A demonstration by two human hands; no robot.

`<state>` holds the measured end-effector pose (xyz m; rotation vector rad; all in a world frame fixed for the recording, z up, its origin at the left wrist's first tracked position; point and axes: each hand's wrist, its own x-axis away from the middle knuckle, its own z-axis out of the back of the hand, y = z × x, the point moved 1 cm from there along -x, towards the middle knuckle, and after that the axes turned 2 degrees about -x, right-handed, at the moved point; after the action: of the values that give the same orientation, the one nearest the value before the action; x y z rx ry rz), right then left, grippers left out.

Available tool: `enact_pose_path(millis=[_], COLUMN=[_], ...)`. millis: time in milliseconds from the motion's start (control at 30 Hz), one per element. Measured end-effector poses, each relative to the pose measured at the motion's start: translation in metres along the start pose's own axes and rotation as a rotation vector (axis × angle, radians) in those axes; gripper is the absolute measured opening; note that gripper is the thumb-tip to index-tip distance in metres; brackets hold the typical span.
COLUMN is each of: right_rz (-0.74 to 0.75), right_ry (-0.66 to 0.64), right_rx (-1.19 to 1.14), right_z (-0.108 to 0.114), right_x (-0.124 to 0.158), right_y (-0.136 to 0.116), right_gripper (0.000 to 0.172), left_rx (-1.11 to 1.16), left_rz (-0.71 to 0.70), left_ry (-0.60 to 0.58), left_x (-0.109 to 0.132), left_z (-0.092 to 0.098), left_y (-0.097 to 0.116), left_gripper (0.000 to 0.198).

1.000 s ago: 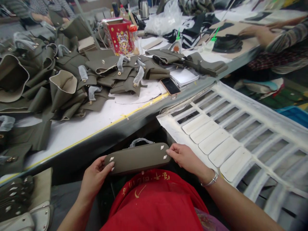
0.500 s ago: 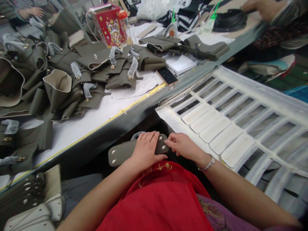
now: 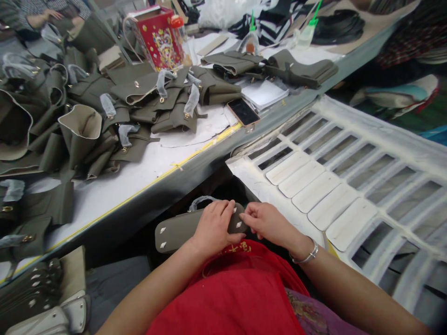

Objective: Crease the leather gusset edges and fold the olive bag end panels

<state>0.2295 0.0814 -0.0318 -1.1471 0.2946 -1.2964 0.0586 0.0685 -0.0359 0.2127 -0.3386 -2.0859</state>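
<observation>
An olive-grey handbag [image 3: 181,230] lies in front of my lap with its rounded base facing me. Pale diamond-shaped studs sit near both ends of that base, and a plastic-wrapped handle [image 3: 201,202] shows behind it. My left hand [image 3: 215,223] grips the bag across its base, fingers over the surface and thumb along the near edge. At the bag's right end, my right hand [image 3: 263,223] is closed, with thumb and index finger pinching the base's edge beside the studs. Its other fingers are curled in. The bag's body is mostly hidden below and behind the base.
Many olive bag pieces [image 3: 80,125] cover the table at left, near a phone [image 3: 243,111] and a red paper bag [image 3: 155,39]. White base panels [image 3: 326,193] lie on a slatted rack [image 3: 394,135] at right. Studded bases [image 3: 35,284] are stacked lower left. A person's hands show at upper left.
Both hands and the bag sit slightly lower in view, their grip much the same. The co-worker's hand at upper right has left the view.
</observation>
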Motion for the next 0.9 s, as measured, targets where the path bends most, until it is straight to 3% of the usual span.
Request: enact_pose_path(millis=[467, 633, 767, 833, 900], right_rz=[-0.015, -0.046, -0.091, -0.080, -0.054], right_ry=[-0.028, -0.033, 0.035, 0.101, 0.148], right_rx=[0.258, 0.226, 0.232, 0.266, 0.247], right_z=[0.011, 0.005, -0.004, -0.008, -0.011], right_x=[-0.004, 0.000, -0.001, -0.007, -0.012], right_y=[-0.016, -0.015, -0.007, 0.000, 0.006], right_gripper=[0.025, 0.025, 0.030, 0.033, 0.034], left_rx=[0.034, 0.050, 0.117, 0.145, 0.189], left_rz=[0.034, 0.064, 0.089, 0.238, 0.505], left_ry=[-0.008, 0.027, 0.125, 0.286, 0.463], left_x=[-0.005, -0.002, 0.025, 0.054, 0.091], left_z=[-0.003, -0.004, 0.015, 0.029, 0.040], left_y=[-0.002, 0.007, -0.007, -0.028, -0.055], left_gripper=[0.074, 0.076, 0.090, 0.077, 0.048])
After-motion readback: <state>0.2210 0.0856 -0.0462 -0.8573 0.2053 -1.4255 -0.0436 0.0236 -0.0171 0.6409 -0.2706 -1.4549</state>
